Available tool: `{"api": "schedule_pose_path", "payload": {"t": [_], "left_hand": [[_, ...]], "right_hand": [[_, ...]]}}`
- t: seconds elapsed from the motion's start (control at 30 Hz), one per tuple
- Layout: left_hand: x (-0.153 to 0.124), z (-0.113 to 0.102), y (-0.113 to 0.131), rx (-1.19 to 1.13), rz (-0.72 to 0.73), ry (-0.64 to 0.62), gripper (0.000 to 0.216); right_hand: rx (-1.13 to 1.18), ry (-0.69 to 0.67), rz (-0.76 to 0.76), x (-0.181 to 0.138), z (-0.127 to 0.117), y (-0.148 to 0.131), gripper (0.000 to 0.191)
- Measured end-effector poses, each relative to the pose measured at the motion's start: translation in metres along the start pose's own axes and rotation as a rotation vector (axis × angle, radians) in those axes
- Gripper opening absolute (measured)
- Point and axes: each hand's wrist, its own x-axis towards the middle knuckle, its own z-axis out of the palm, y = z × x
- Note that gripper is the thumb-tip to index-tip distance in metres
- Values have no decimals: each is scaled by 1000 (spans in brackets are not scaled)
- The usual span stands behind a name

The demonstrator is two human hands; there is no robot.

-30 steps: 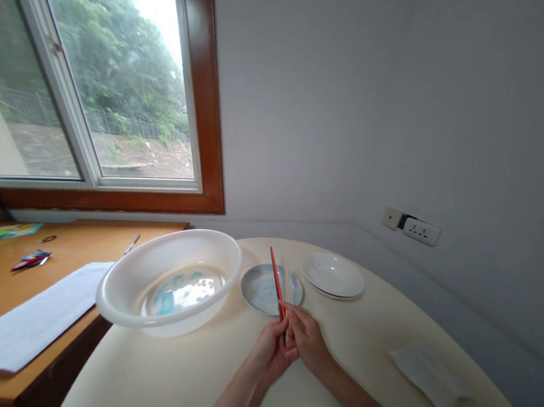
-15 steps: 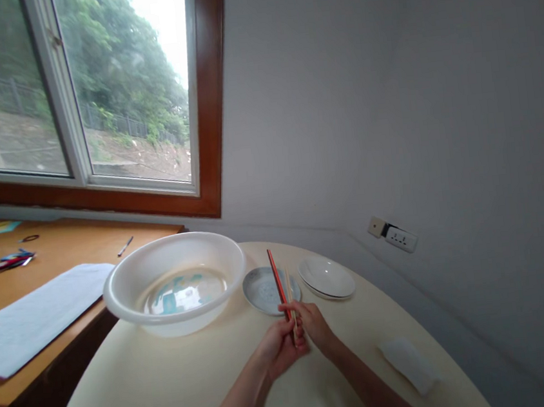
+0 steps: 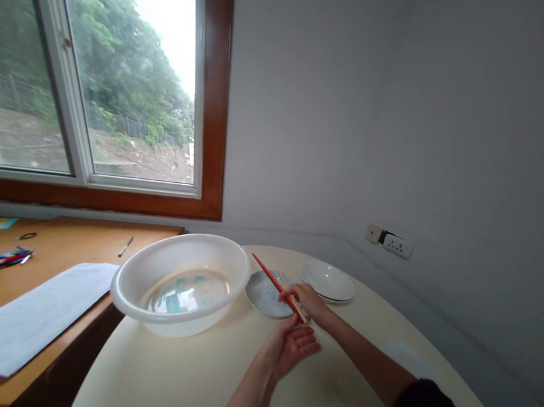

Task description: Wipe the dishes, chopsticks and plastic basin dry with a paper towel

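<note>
My right hand (image 3: 310, 301) is closed round a bundle of chopsticks (image 3: 277, 286), one red and one or two pale, whose tips slant up and left over a small grey-blue plate (image 3: 262, 296). My left hand (image 3: 291, 346) lies just below them on the cream round table (image 3: 141, 392), fingers stretched out and holding nothing. A white plate (image 3: 331, 281) sits right of the grey-blue one. Left of both stands a big white plastic basin (image 3: 181, 279) with water in it.
A wooden desk (image 3: 63, 251) at the left carries a white sheet of paper (image 3: 31, 316), a pen (image 3: 125, 246) and small coloured items (image 3: 8, 258) below the window. A wall socket (image 3: 390, 243) sits at the right. A white cloth (image 3: 407, 357) lies by my right forearm.
My left hand has let go of the chopsticks and dropped flat on the table. My right hand has tilted them to the left. The view has shifted right.
</note>
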Motion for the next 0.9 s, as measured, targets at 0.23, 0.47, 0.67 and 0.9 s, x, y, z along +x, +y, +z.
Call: {"api": "schedule_pose_path", "payload": {"t": [0.23, 0.47, 0.67, 0.9], "left_hand": [[3, -6, -1, 58, -41, 36, 31], [5, -9, -5, 225, -169, 39, 28], [10, -10, -6, 248, -136, 74, 17], [8, -9, -6, 253, -124, 66, 19]], "right_hand": [[-60, 19, 18, 42, 4, 6, 45], [-63, -22, 93, 54, 12, 13, 40], [-79, -45, 138, 48, 14, 13, 34], [-76, -51, 171, 45, 16, 9, 30]]}}
